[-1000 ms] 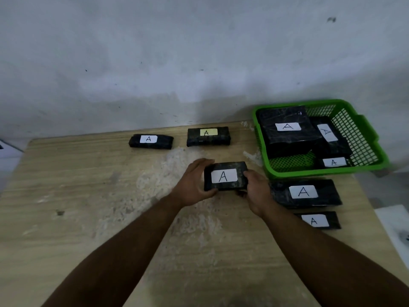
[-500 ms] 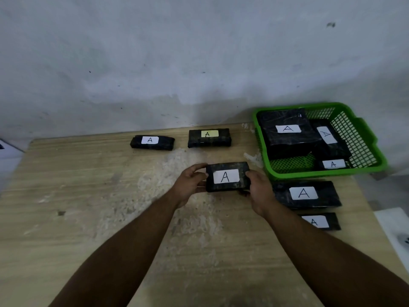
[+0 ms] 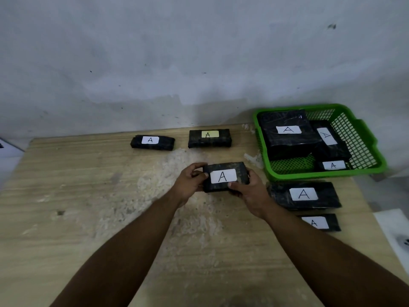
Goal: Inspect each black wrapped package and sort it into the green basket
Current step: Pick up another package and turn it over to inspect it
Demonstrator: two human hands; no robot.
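Observation:
Both hands hold a black wrapped package [image 3: 224, 171] with a white "A" label just above the wooden table [image 3: 88, 218]. My left hand [image 3: 190, 185] grips its left end with thumb on top. My right hand [image 3: 250, 192] grips its lower right edge, thumb on the front. The green basket [image 3: 363, 138] stands at the back right and holds three black packages with "A" labels. Two more black packages lie at the back: one with a white label [image 3: 152, 142], one with a yellow label [image 3: 209, 138]. A large package [image 3: 304, 196] and a smaller package [image 3: 321, 222] lie in front of the basket.
A grey wall rises right behind the table's far edge. A white sheet [image 3: 396, 231] lies past the table's right edge. The tabletop has pale worn patches around the middle.
The held package has shifted slightly, and my left hand's fingers have regripped its left end with the thumb now on top. The other packages have not moved.

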